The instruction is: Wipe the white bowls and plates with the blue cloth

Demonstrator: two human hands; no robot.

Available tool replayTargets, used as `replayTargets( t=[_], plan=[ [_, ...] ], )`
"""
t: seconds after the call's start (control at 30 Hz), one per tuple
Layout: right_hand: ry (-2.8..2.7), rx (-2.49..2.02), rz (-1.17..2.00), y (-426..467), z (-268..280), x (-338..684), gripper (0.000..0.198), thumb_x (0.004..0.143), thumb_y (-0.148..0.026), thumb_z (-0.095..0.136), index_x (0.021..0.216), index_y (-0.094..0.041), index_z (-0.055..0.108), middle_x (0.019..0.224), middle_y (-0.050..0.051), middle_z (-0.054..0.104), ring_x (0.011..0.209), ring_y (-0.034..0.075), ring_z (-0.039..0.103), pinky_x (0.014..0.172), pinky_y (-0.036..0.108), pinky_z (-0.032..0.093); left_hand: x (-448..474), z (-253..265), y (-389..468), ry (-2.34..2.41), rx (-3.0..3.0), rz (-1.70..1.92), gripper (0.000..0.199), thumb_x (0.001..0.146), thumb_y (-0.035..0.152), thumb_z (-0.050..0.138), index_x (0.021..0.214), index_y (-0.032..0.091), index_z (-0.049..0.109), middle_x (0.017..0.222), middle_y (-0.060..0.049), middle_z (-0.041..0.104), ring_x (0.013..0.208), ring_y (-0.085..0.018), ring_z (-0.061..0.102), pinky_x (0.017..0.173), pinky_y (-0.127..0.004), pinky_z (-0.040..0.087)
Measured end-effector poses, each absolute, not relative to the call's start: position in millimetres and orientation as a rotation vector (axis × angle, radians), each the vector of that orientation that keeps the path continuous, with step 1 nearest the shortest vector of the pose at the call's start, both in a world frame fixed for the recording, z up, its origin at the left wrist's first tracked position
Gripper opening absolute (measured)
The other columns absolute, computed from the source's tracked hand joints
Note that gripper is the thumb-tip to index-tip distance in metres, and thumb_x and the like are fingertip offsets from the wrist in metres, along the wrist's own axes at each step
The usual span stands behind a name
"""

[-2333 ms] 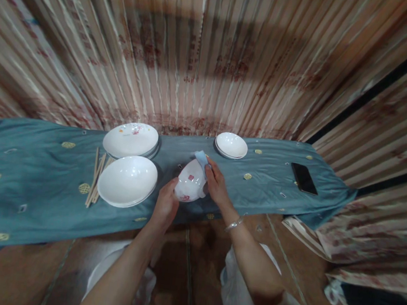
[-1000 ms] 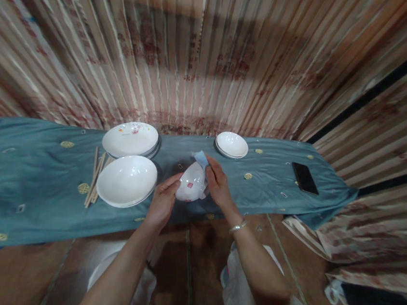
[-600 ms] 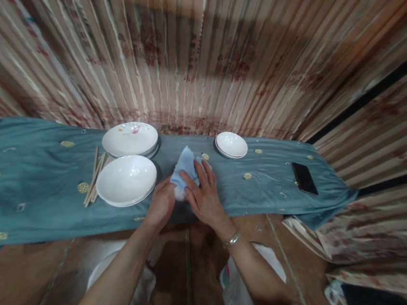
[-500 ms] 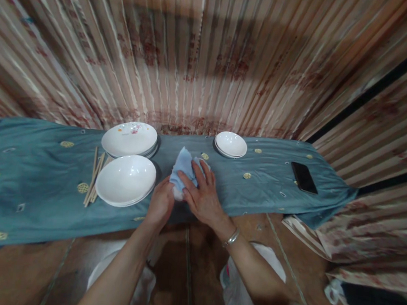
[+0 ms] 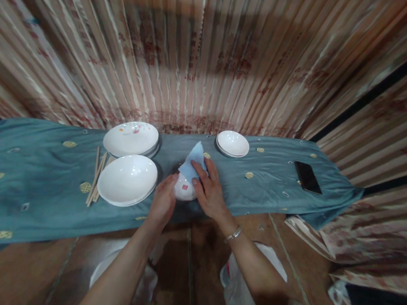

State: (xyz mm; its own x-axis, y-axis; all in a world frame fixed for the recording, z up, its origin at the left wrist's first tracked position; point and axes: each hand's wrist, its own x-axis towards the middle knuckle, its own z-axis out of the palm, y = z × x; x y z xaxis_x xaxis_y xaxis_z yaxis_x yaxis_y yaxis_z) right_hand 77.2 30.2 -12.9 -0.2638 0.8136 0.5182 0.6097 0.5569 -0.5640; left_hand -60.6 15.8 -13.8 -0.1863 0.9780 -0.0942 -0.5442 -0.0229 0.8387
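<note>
A small white bowl [image 5: 185, 192] with a red mark on its outside is tilted between my hands, over the near side of the table. My left hand [image 5: 164, 198] grips its left edge, fingers closed. My right hand [image 5: 211, 189] presses a light blue cloth [image 5: 192, 163] against the bowl's far right side, its fingers bent over the cloth. Part of the bowl is hidden under cloth and fingers. Just left of my left hand sits a stack of deep white bowls [image 5: 127, 181].
Flower-patterned plates [image 5: 130, 140] are stacked behind the deep bowls, with several chopsticks [image 5: 96, 180] beside them. Small white dishes [image 5: 232, 143] stand at the back. A black phone [image 5: 307, 177] lies at right on the green tablecloth [image 5: 48, 180]. A curtain [image 5: 204, 75] hangs behind.
The bowl has turned so that its red-marked outside shows. The blue cloth and my right hand have shifted slightly right across it. My left hand still holds the bowl.
</note>
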Motion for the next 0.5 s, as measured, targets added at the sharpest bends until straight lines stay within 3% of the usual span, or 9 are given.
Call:
replayTargets(
  t=[0.3, 0.5],
  plan=[
    [-1.663, -1.146, 0.707, 44.0, -25.0, 84.9, 0.054, 0.099, -0.052, 0.037, 0.145, -0.024, 0.047, 0.157, 0.006, 0.038, 0.148, 0.021, 0.028, 0.123, 0.043, 0.021, -62.7, -4.6, 16.5, 0.9, 0.532, 1.547, 0.038, 0.061, 0.046, 0.083, 0.078, 0.014, 0.072, 0.078, -0.006, 0.075, 0.087, -0.024, 0.069, 0.082, -0.034, 0.051],
    [-1.353, -1.113, 0.995, 56.2, -46.0, 85.0, 0.062, 0.095, -0.059, 0.039, 0.145, -0.023, 0.046, 0.151, 0.006, 0.048, 0.14, 0.021, 0.043, 0.12, 0.04, 0.03, -67.6, -8.2, 16.2, 0.918, 0.508, 1.545, 0.036, 0.058, 0.043, 0.086, 0.073, 0.014, 0.071, 0.071, -0.003, 0.073, 0.074, -0.018, 0.067, 0.072, -0.029, 0.049]
  ],
)
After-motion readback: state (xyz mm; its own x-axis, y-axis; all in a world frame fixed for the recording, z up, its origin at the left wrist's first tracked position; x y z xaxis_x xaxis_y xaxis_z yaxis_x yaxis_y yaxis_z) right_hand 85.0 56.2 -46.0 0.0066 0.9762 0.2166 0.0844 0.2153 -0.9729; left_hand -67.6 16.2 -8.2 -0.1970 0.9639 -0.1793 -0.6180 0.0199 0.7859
